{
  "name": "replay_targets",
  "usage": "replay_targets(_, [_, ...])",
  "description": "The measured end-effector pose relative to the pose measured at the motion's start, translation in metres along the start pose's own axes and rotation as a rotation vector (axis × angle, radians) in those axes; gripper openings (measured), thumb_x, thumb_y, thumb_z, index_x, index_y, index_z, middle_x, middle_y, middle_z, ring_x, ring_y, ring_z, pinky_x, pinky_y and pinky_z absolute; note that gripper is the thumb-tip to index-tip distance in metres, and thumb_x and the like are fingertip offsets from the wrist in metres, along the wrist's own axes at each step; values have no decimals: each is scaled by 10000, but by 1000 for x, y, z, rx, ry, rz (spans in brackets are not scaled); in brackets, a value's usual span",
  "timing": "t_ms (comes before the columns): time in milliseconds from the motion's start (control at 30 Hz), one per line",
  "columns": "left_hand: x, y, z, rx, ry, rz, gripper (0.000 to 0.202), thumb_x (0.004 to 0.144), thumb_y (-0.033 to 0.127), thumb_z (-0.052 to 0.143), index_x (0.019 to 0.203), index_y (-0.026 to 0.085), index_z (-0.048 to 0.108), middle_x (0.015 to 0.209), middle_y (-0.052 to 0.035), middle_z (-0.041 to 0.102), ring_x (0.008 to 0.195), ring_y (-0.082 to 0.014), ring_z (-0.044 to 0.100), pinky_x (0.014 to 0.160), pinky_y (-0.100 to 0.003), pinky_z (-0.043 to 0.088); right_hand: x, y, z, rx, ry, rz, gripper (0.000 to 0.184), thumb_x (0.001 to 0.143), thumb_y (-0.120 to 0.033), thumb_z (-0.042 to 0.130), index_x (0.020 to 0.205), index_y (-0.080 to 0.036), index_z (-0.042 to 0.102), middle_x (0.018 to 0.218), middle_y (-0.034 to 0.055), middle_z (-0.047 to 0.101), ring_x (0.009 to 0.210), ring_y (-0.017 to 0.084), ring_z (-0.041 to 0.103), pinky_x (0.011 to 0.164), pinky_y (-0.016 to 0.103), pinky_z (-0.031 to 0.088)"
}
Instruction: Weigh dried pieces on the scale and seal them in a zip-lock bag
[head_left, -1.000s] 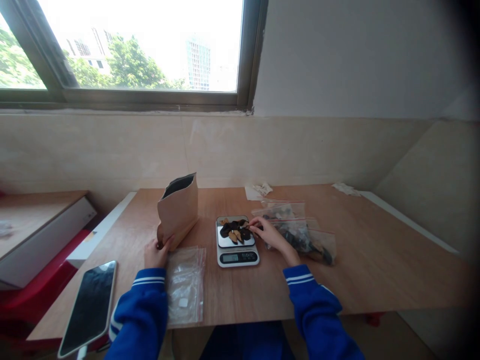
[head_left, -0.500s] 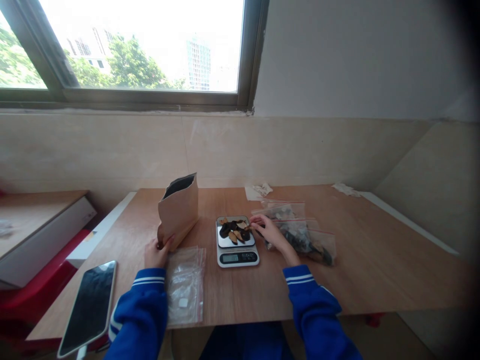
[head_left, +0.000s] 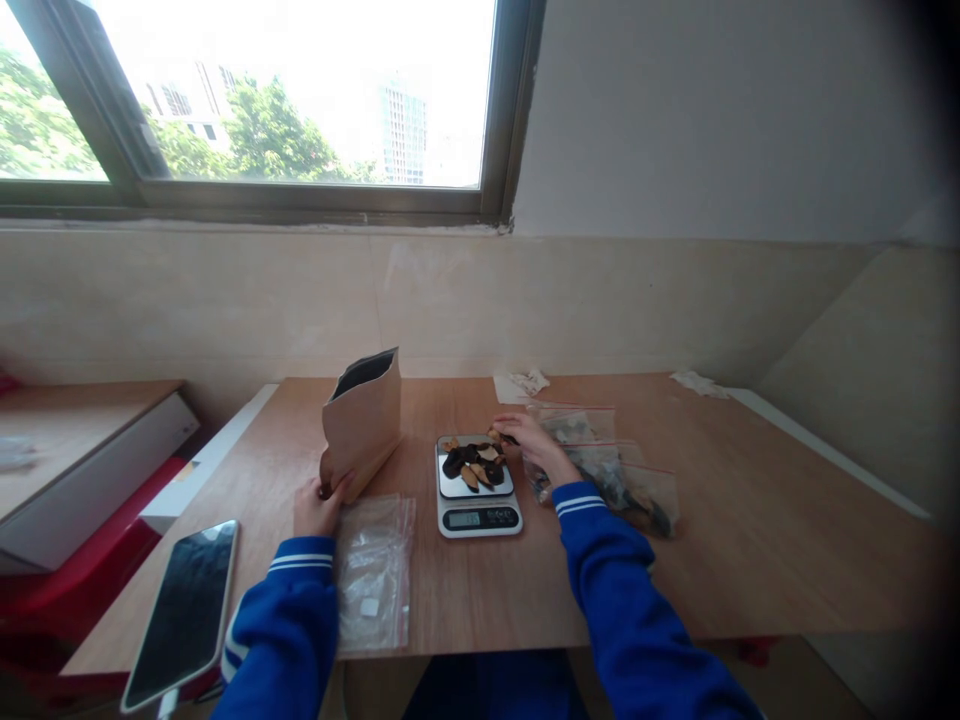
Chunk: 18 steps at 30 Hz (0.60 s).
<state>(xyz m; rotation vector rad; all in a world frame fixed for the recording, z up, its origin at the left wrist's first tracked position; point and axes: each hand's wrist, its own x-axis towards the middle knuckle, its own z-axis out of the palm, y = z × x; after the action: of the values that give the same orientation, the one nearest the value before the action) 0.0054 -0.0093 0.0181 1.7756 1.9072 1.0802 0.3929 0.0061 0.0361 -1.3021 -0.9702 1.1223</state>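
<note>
So on my feed the scale (head_left: 480,520) is mid-counter (head_left: 735,520), dried slices (head_left: 472,467) heaped on its plate. My left hand (head_left: 319,508) is pinching the near bottom corner of the bag (head_left: 364,425), left of the scale. Right hand (head_left: 532,445) looks pinched on one piece (head_left: 495,435) at the scale's far right corner. Filled pouches (head_left: 604,462) lie right of the scale.

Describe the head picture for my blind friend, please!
The right hand is at a white rectangular digital scale bearing dark and tan pieces; the left hand holds an open brown paper bag on a wooden table.
</note>
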Motion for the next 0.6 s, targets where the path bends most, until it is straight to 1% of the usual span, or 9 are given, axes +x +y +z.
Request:
replay_targets(100, [0,1,0,-7,-4,8,516,647,645,515,652,146,646,634,-74,639,625,-210,571,573,-293,433,10,-2,7,-36,-49,33,157,618,-127,736,729,-150,627,605,20,650,558,135,598,456,206,424])
replay_targets(167, [1,0,0,-9,-7,13,517,644,649,520,644,148,645,621,-70,632,610,-207,566,558,-291,424,12,-2,9,-52,-81,36,167,617,-129,741,741,-152,630,608,21,660,561,142,609,462,211,431])
replay_targets(267, [1,-1,0,-5,-5,19,499,652,636,519,633,152,641,624,-72,633,601,-206,562,562,-296,421,11,0,7,-58,-130,17,194,626,-173,751,786,-156,643,699,41,702,635,154,641,523,223,465])
replay_targets(400, [1,-2,0,-4,-10,17,491,657,630,517,633,154,636,626,-72,633,604,-205,559,568,-297,423,8,3,3,-56,-180,-24,236,628,-261,759,813,-153,662,797,68,728,704,161,658,589,240,483])
replay_targets(600, [-1,4,-3,9,-8,19,531,644,662,511,644,148,644,612,-66,622,596,-202,556,558,-293,423,10,1,4,-77,-227,-107,311,567,-336,796,791,-149,690,779,64,731,747,176,664,731,289,499])
